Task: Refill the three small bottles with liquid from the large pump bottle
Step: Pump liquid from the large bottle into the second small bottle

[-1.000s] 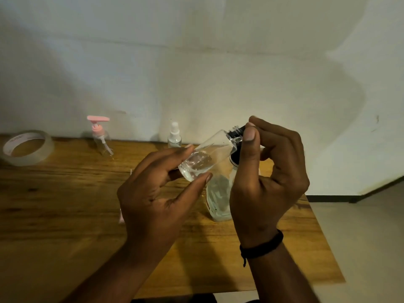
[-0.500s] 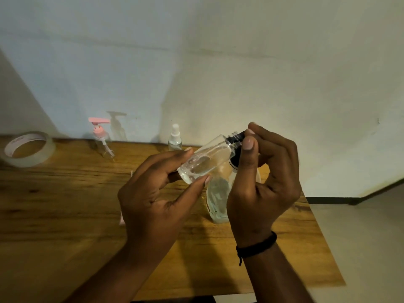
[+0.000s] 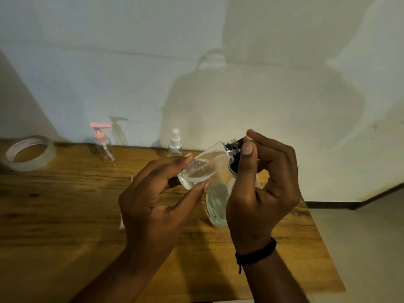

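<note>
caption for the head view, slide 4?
Left hand holds a tilted clear small bottle while the right hand pinches its black cap.

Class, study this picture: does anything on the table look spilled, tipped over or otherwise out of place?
No spill shows. Only the clear small bottle is tilted, held above the table by the left hand while the right hand grips its black cap.

Tape roll (image 3: 29, 153) on wooden table (image 3: 65, 215)

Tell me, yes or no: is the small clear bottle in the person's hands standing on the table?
No. The small clear bottle is held tilted above the wooden table, the left hand gripping its base and the right hand pinching its black cap.
</note>
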A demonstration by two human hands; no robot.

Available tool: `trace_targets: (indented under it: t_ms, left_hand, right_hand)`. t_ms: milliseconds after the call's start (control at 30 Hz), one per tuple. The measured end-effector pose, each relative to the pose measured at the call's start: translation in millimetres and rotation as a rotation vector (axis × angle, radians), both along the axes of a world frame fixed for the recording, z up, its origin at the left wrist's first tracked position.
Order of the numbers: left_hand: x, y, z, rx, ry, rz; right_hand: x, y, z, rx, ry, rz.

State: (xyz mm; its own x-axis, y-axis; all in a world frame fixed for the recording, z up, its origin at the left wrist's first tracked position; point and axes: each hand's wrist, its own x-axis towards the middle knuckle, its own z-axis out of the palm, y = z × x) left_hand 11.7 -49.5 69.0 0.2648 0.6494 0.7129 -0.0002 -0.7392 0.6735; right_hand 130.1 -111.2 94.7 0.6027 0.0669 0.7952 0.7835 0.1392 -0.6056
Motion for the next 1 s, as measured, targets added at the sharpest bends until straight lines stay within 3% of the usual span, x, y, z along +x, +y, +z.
trace_targets:
  t_ms: [1000]
  left_hand:
    - [2,-2,4,0.016,-0.003,-0.011]
  right_hand:
    - [4,-3,4,-0.013,-0.050,-0.021]
